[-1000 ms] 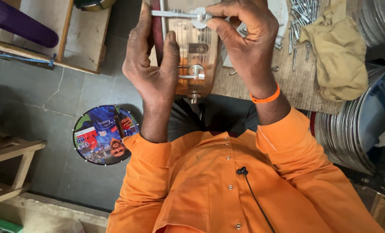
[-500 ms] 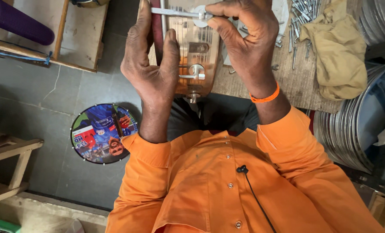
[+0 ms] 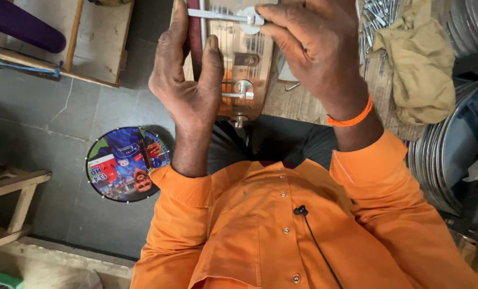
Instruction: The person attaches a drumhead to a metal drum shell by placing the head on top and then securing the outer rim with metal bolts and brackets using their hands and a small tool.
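My left hand (image 3: 188,80) grips the left side of a shiny amber-tinted shell (image 3: 249,59) fitted with metal lugs, its thumb lying across the front. The shell rests on the edge of a wooden bench (image 3: 298,101) above my lap. My right hand (image 3: 314,48), with an orange band at the wrist, pinches a thin metal rod (image 3: 217,15) with a round washer at the shell's top edge. A second short rod and lug (image 3: 239,95) show lower on the shell.
A tan cloth (image 3: 421,59) and a pile of metal bolts (image 3: 375,16) lie on the bench at the right. Stacked metal hoops (image 3: 448,155) stand at the far right. A round printed disc (image 3: 126,163) lies on the grey floor, near a wooden stool (image 3: 8,198) and a wooden frame (image 3: 97,43).
Both hands keep the same hold on the shell and the rod. Only the view has shifted slightly.
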